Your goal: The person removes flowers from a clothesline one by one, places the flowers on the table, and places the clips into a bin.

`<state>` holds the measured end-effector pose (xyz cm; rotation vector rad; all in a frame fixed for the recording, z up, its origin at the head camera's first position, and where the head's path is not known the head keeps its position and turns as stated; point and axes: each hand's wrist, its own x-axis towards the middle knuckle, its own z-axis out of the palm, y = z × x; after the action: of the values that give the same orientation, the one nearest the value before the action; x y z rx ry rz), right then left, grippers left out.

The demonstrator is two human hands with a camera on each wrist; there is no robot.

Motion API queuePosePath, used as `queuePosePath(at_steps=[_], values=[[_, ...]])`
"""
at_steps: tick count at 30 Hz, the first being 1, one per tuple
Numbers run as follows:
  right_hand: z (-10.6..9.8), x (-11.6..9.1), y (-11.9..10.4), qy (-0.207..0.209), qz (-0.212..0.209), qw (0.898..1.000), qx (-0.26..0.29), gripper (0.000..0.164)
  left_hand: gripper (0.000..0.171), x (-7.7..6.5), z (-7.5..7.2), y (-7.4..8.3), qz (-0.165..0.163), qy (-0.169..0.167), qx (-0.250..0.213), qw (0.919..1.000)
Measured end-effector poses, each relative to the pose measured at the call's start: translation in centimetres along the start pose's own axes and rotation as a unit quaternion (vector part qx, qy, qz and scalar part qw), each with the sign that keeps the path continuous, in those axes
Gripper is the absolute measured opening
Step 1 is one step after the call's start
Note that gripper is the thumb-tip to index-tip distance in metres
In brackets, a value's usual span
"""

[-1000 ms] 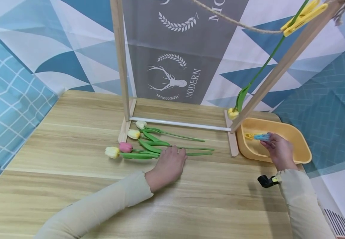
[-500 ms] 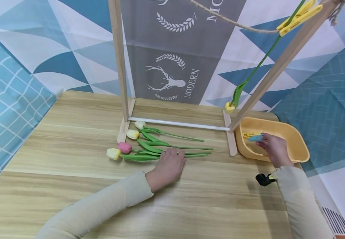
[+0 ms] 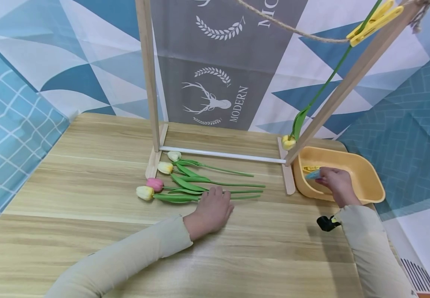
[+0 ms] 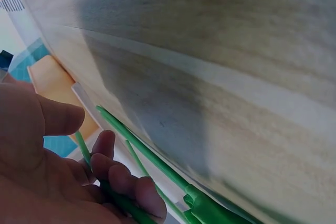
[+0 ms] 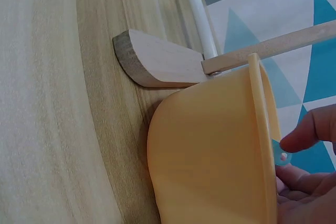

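Note:
My left hand point(image 3: 214, 213) is low over the table, fingers curled round the stem point(image 4: 83, 149) of an artificial tulip. That stem belongs to the pale-yellow tulip point(image 3: 145, 193) nearest me. Beside it lie a pink tulip point(image 3: 155, 184), a yellow-white tulip point(image 3: 165, 167) and a white tulip point(image 3: 174, 156), heads to the left. On the right, my right hand point(image 3: 338, 185) pinches a light-blue clothespin point(image 3: 313, 175) between thumb and fingers, at the near side of the orange basin point(image 3: 375, 186). In the right wrist view the clothespin's end point(image 5: 282, 154) shows just past the rim. A yellow clothespin point(image 3: 310, 169) lies inside the basin.
A wooden frame point(image 3: 149, 78) stands at the back, with a white bar point(image 3: 224, 155) along its foot. From its twine point(image 3: 293, 28), a yellow clothespin point(image 3: 375, 25) holds a yellow tulip point(image 3: 288, 142) head-down beside the right post point(image 3: 349, 89).
My left hand has shifted slightly, and the pale-yellow tulip slid a little to the right. My right hand, with the blue clothespin, moved slightly left and lower, tilting the clothespin. The hanging tulip swung.

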<state>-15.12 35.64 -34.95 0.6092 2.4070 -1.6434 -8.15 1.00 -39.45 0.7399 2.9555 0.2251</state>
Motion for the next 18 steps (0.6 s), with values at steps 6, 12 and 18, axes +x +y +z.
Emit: queuePosePath(at_steps=[6, 12, 18], values=[[0.09, 0.07, -0.04, -0.025, 0.005, 0.998, -0.057, 0.055, 0.034, 0.04, 0.01, 0.10, -0.004, -0.020, 0.006, 0.9998], [-0.26, 0.08, 0.10, -0.079, -0.007, 0.990, -0.118, 0.057, 0.024, -0.08, -0.07, 0.00, 0.010, -0.040, 0.038, 0.9984], [-0.33, 0.33, -0.04, -0.101, 0.002, 0.985, -0.139, 0.054, 0.023, -0.17, 0.05, -0.20, 0.022, -0.035, 0.042, 0.9982]])
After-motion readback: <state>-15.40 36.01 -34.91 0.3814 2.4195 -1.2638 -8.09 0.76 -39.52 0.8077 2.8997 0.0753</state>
